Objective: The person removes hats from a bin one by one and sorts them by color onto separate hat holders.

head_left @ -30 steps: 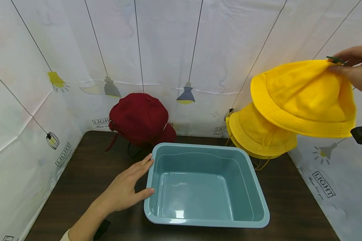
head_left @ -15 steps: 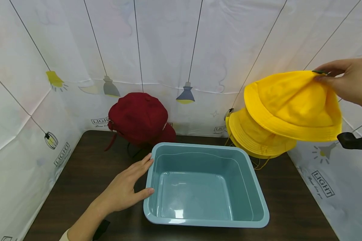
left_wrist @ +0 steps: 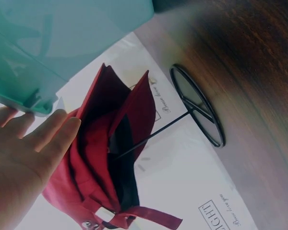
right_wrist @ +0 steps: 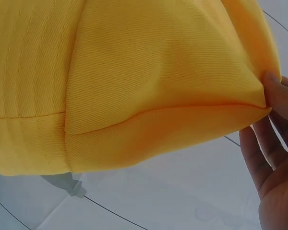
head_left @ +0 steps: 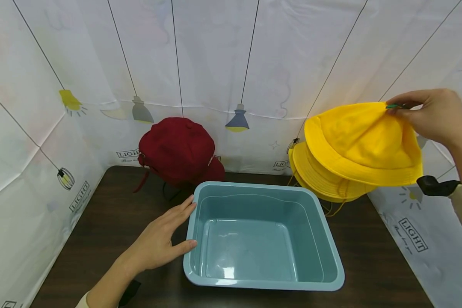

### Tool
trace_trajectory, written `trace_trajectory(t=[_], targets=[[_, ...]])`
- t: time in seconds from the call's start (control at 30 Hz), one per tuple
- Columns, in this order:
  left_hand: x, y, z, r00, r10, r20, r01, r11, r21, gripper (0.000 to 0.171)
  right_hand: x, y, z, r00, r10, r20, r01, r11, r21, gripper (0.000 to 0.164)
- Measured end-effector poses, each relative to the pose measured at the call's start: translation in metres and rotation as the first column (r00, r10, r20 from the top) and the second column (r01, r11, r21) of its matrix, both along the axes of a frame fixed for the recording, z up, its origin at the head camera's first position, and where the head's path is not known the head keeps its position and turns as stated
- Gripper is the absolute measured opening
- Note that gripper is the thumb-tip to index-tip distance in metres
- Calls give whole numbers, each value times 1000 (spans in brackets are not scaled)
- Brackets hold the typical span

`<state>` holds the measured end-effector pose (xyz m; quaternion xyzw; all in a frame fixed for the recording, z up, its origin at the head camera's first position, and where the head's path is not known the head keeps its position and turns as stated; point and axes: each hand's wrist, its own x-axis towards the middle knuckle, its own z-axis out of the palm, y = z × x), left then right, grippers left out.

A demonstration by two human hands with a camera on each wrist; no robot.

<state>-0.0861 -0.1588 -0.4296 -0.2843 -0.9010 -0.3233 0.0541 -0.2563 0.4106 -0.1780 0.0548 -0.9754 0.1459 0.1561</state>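
In the head view my right hand [head_left: 433, 113] pinches the crown top of a yellow bucket hat [head_left: 363, 147], near a small green tip. The hat hangs tilted in front of a second yellow hat [head_left: 319, 177] and partly hides it. Close up in the right wrist view, the held hat's crown [right_wrist: 158, 62] comes to a point between thumb and fingers. My left hand [head_left: 159, 239] rests with extended fingers on the left rim of a blue plastic basin [head_left: 263, 285]. Nothing lies in the basin.
Behind the left hand a dark red cap [head_left: 179, 149] sits on a stand, whose black ring base [left_wrist: 198, 105] shows in the left wrist view. The dark wooden table [head_left: 88, 256] meets white printed sheeting [head_left: 211, 55] at the back and sides.
My right hand has moved left and down with the yellow bucket hat, which covers more of the second hat. The left hand and basin have stayed in place.
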Motion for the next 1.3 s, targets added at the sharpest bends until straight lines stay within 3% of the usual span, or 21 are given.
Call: trace_trajectory(t=[1.3], targets=[[0, -1, 2, 1000, 14, 20, -13, 1000, -13, 85, -15, -16, -41, 994, 59, 91, -57, 998, -24, 30]])
